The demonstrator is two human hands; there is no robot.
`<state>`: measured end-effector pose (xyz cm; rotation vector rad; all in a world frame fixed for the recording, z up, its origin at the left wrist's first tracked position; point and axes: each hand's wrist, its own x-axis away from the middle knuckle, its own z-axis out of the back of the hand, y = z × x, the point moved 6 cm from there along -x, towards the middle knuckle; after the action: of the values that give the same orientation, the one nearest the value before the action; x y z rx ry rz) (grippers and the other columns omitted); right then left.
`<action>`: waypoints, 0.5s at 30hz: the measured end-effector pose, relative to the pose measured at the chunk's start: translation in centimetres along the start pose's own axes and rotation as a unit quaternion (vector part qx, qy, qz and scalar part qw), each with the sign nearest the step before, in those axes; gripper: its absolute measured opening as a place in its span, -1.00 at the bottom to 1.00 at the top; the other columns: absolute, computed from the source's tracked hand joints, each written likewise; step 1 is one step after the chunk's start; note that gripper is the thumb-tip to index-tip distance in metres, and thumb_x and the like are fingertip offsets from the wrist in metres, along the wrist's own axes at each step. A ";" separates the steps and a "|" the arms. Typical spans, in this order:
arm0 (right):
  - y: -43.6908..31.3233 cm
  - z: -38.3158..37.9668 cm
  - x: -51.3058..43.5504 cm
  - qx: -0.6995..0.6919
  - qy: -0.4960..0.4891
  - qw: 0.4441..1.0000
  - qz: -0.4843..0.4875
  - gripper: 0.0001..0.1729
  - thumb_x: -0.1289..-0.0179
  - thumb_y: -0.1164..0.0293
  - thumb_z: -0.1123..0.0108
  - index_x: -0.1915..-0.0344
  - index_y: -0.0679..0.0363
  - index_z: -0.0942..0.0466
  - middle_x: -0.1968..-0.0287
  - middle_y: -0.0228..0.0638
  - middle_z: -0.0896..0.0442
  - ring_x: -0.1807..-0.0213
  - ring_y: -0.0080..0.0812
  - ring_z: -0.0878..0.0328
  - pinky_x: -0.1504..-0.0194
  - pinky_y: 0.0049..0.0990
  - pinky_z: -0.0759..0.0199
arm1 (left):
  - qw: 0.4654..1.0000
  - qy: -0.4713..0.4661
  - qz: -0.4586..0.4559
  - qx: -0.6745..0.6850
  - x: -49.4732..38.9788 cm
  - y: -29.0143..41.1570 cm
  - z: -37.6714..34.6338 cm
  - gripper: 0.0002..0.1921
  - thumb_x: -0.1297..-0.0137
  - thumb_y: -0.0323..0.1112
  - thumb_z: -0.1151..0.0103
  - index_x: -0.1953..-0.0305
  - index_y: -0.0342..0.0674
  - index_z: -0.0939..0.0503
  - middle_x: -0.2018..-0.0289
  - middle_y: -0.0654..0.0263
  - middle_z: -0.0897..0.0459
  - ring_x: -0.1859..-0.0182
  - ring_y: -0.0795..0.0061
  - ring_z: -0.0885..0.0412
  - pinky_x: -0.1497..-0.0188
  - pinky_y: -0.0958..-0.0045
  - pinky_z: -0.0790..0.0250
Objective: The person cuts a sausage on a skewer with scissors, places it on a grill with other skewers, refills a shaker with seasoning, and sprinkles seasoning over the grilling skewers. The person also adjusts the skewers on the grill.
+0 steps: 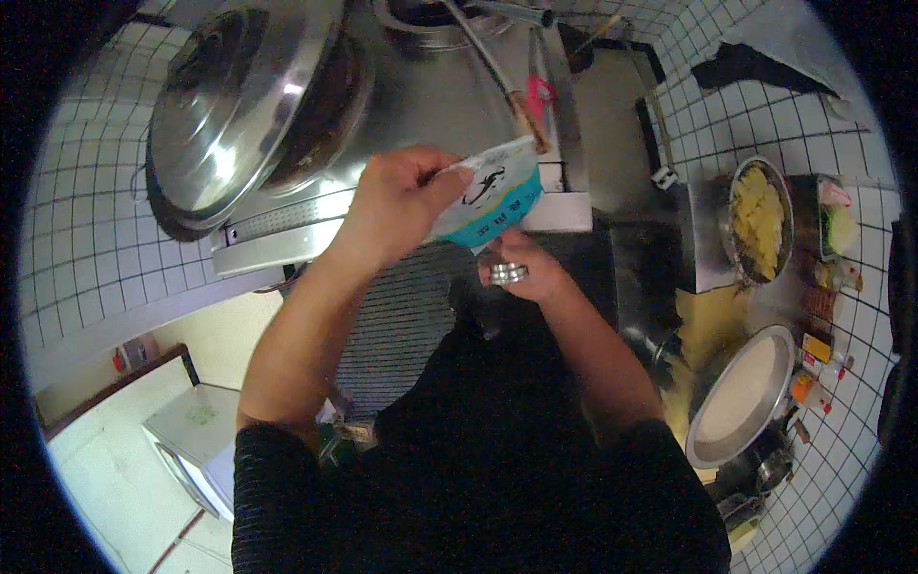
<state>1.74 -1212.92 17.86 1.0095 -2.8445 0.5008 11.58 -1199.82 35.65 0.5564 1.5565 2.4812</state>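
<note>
A white and teal plastic packet (495, 197) bearing writing is held up in front of the stove. My left hand (401, 201) pinches its upper left edge between thumb and fingers. Below it, my right hand (527, 262) grips the lower edge, its fingertips partly hidden by the packet. A shiny ribbed metal piece (508, 273) sits at the fingers of my right hand; whether it is worn or held does not show. Behind the packet, a long-handled tool with a wooden grip (529, 118) lies across the steel stovetop (423, 107).
At left, a large metal lid (226, 122) leans over a dark wok (323, 122). Along the right wall stand a bowl of yellow sliced food (759, 222), a wide basin with pale contents (742, 394) and several seasoning containers (814, 387). A white appliance (197, 423) stands lower left.
</note>
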 end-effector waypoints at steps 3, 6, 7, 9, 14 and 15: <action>0.5 -1.2 -3.1 -0.018 -0.046 0.998 0.027 -0.35 -0.10 0.27 -0.32 -0.18 0.24 -0.35 0.03 -0.07 -0.59 0.27 -0.16 -0.65 0.25 -0.22 -0.58 | 0.993 0.002 0.091 0.071 0.4 -1.1 2.5 -0.74 -0.22 -0.26 -0.25 0.23 -0.37 -0.66 0.45 0.32 -0.67 0.42 0.59 -0.55 0.36 0.51 -0.39; 0.3 -1.9 -4.2 0.065 -0.068 0.996 -0.009 -0.48 -0.15 0.32 -0.28 -0.08 0.29 -0.41 0.13 -0.10 -0.63 0.31 -0.17 -0.65 0.29 -0.20 -0.57 | 0.988 0.026 0.089 0.127 0.0 -2.0 4.2 -0.72 -0.19 -0.24 -0.26 0.20 -0.34 -0.66 0.40 0.30 -0.69 0.38 0.56 -0.57 0.32 0.50 -0.38; -0.2 -1.9 -4.5 0.098 -0.046 0.994 -0.009 -0.49 -0.15 0.33 -0.27 -0.07 0.29 -0.42 0.15 -0.11 -0.64 0.31 -0.17 -0.66 0.30 -0.20 -0.57 | 0.986 0.022 0.108 0.123 -0.3 -2.5 5.1 -0.71 -0.19 -0.23 -0.26 0.19 -0.34 -0.66 0.38 0.29 -0.69 0.37 0.55 -0.57 0.31 0.50 -0.38; -1.5 -2.4 -4.5 0.160 -0.011 0.987 -0.003 -0.52 -0.16 0.36 -0.27 -0.06 0.29 -0.42 0.18 -0.12 -0.64 0.31 -0.18 -0.66 0.32 -0.20 -0.57 | 0.979 0.000 0.151 0.139 -0.6 -3.7 6.8 -0.69 -0.19 -0.20 -0.25 0.18 -0.34 -0.66 0.34 0.27 -0.69 0.34 0.53 -0.58 0.27 0.50 -0.38; -8.1 -1.1 -4.1 0.313 0.194 0.930 -0.013 -0.52 -0.15 0.44 -0.32 -0.08 0.21 -0.42 0.16 -0.24 -0.62 0.34 -0.31 -0.64 0.30 -0.36 -0.61 | 0.997 -0.031 0.055 0.040 -3.8 -7.1 7.1 -0.65 -0.13 -0.10 -0.31 0.17 -0.23 -0.69 0.32 0.30 -0.68 0.31 0.52 -0.55 0.23 0.45 -0.36; -9.4 -0.9 -4.5 0.360 0.205 0.910 -0.005 -0.51 -0.15 0.43 -0.33 -0.08 0.21 -0.42 0.16 -0.25 -0.62 0.34 -0.32 -0.64 0.30 -0.37 -0.61 | 1.000 -0.011 0.024 0.000 -4.7 -7.9 7.0 -0.65 -0.13 -0.06 -0.31 0.22 -0.24 -0.71 0.35 0.31 -0.69 0.30 0.55 -0.55 0.20 0.46 -0.37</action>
<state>11.05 -1216.77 20.49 0.8401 -2.2818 1.6187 18.13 -1192.01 30.22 0.6266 1.5533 2.5000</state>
